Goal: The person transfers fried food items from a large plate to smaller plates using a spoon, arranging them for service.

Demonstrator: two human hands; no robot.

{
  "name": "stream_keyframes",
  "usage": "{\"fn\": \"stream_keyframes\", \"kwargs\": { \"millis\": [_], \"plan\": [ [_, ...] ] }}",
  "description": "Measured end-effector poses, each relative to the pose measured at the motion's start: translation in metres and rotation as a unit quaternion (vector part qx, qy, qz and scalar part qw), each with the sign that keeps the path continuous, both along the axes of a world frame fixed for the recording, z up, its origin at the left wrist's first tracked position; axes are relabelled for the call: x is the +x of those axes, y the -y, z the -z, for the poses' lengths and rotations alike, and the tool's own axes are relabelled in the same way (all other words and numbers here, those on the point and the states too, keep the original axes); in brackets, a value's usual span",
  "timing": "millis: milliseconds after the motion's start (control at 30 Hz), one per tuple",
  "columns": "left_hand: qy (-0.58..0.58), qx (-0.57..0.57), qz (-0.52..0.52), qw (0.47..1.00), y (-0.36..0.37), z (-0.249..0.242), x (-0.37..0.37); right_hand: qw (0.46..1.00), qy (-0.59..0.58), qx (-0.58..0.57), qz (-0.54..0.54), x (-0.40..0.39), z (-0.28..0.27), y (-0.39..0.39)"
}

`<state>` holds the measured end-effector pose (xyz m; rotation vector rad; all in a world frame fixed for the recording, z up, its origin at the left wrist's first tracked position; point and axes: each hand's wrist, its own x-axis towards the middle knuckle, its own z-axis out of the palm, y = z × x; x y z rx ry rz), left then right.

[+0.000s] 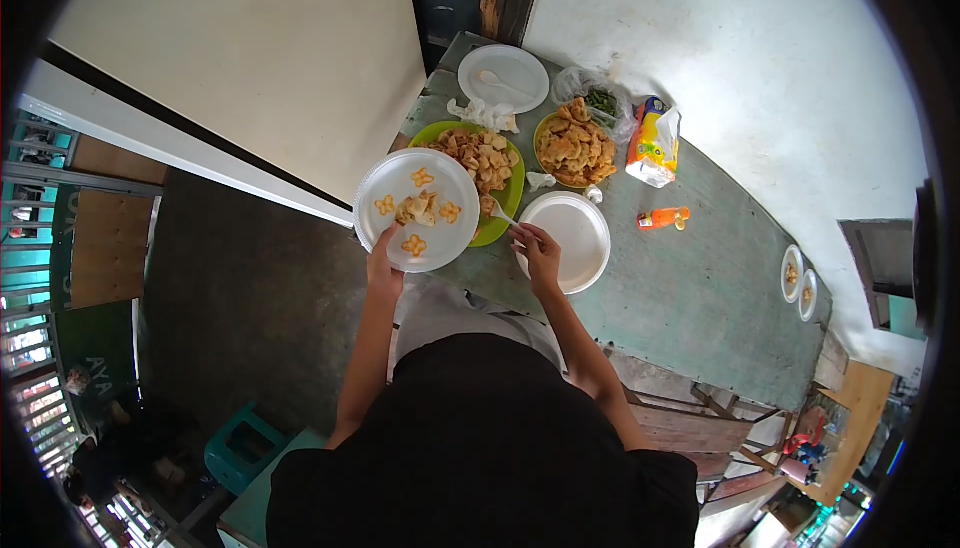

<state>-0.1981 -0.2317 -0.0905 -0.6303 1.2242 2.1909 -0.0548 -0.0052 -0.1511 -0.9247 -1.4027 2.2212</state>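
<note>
Scuffed green table (720,283) against a stained white wall (740,58); dark floor (250,248) to the left of both hands. Left hand (383,263): fingers clamped on the near rim of a white round plate (452,181), one digit showing on top, the others hidden below. The plate extends forward from these fingers, overlapping in view the left side of a green dish (513,198). Plate surface: smooth, pale, with a raised rim. Four flower-shaped crackers (414,246), golden-tan with open petals, stand spaced around a small central heap of chopped pieces (415,210), cream to light brown, irregular, just ahead of the left fingertips. Right hand (541,258): fingers together, pinching the handle of a white utensil (507,216); fork or spoon, too small to tell. Its far end, ahead and left of the right fingers, meets a brown morsel (488,205) by the green dish's edge. Similar chopped food (485,153) is heaped in that dish, between and beyond both hands. Second white plate (572,240): beside and partly behind the right fingers. Farther ahead of them: fried fritters (577,146), browned, lumpy, piled high. Orange bottle (660,218): right of these fingers, lying sideways.
</note>
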Motion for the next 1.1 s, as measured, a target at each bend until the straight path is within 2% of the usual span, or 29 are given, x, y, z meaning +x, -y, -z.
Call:
{"fn": "stream_keyframes", "kwargs": {
  "millis": [400, 667, 833, 867, 933, 1100],
  "plan": [
    [0.009, 0.006, 0.002, 1.0, 0.004, 0.01, -0.001, 1.0, 0.008, 0.02, 0.0, 0.016, -0.025, -0.014],
    [0.002, 0.009, 0.005, 1.0, -0.002, 0.008, 0.0, 0.999, -0.001, 0.053, 0.005, 0.015, -0.077, -0.015],
    [-0.011, 0.023, 0.035, 0.999, -0.011, 0.009, 0.004, 0.996, -0.045, 0.049, -0.062, 0.003, -0.106, -0.001],
    [-0.011, 0.023, 0.035, 0.999, -0.012, 0.009, 0.005, 0.996, -0.044, 0.049, -0.062, 0.0, -0.109, 0.001],
    [-0.021, 0.041, 0.057, 0.997, -0.016, 0.007, 0.006, 0.988, -0.043, 0.063, -0.135, -0.006, -0.115, 0.006],
    [-0.028, 0.02, 0.096, 0.995, -0.018, 0.002, 0.005, 0.98, -0.019, 0.067, -0.184, -0.022, -0.12, 0.014]
  ]
}}
